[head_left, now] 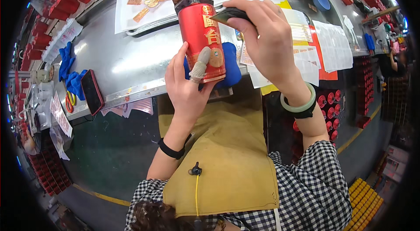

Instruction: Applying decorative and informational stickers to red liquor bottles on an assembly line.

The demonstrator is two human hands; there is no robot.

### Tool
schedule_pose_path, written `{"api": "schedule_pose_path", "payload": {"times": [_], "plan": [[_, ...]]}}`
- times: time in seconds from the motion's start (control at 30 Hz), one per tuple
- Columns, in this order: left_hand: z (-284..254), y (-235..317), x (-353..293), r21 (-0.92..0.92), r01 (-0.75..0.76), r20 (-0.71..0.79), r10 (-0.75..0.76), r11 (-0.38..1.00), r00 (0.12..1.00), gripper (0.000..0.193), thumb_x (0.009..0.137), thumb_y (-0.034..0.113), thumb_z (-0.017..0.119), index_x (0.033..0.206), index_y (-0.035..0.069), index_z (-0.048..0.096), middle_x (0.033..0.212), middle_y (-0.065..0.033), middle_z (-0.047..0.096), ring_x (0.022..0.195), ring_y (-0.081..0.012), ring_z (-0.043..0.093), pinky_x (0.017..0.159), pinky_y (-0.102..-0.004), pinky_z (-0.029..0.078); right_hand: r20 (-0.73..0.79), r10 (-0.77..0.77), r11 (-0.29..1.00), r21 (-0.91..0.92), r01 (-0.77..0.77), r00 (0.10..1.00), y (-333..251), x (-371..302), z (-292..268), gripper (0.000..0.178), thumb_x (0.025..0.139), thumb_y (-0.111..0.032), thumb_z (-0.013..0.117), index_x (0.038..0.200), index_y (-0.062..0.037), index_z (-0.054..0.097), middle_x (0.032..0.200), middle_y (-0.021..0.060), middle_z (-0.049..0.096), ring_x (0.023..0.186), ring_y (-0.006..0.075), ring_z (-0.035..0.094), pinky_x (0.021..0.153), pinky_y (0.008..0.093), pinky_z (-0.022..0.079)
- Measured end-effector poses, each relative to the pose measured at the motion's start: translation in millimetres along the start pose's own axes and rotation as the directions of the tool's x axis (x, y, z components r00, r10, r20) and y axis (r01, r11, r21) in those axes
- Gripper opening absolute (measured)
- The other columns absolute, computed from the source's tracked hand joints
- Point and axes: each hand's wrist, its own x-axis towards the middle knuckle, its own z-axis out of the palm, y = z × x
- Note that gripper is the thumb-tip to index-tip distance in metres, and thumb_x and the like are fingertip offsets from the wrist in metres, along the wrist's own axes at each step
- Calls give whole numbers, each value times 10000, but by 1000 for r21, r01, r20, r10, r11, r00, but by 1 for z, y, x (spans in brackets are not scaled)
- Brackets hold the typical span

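Red bottle (191, 30), gold characters (211, 22) running down side above round gold emblem (216, 58), was held slightly tilted over middle of metal table's (109, 56) near edge, blue pad (232, 65) just beside. Left hand (188, 86) grasped lower part, one digit in pale sleeve (200, 67). Right hand (265, 27) pinched dark flat tool (237, 13), tip beside upper characters; contact unclear. Gold label pieces (141, 14) lay on white sheet (124, 17) toward far edge. Phone (91, 92) lay across near edge, at left.

Checked sleeves (321, 161), tan apron (234, 161)
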Motion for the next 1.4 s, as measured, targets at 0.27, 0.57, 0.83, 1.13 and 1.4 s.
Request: {"api": "schedule_pose_path", "payload": {"times": [0.27,0.57,0.83,1.13,1.4], "plan": [[8,10,-1,-172,206,-85,-223,963,971,958,686,206,981,1484,-32,508,1451,-212,559,1290,-360,582,1102,-469,454,80,-220,974,-36,223,972,4,-34,15,154,804,-137,696,944,-164,754,944,-28,730,898,194,629,855,377,478],[7,-19,-13,-343,334,105,-318,878,942,1074,661,229,1000,1540,-27,438,1427,-198,587,1274,-353,580,1079,-442,469,91,-139,990,-12,141,986,14,-24,25,183,816,-158,709,999,-165,724,942,-16,711,849,202,624,824,352,474],[3,-11,-8,-307,297,58,-293,904,954,1121,624,225,1019,1552,11,428,1463,-167,551,1324,-331,538,1120,-428,430,58,-165,986,19,164,985,21,-23,27,175,860,-153,721,1035,-168,721,888,-21,711,833,197,636,738,360,441],[1,-21,-13,-426,284,105,-265,859,959,1059,720,167,968,1574,-39,377,1510,-205,549,1317,-342,586,1107,-418,463,46,-175,985,1,175,983,22,-23,29,175,827,-158,690,995,-185,726,894,-63,724,841,178,613,776,353,470],[1,-7,-5,-271,264,29,-267,926,963,1119,645,256,1015,1551,-13,415,1407,-195,560,1287,-347,566,1098,-429,456,81,-122,975,197,104,989,19,-28,32,205,825,-46,713,1015,-122,728,951,19,740,850,240,616,787,358,445]]}}
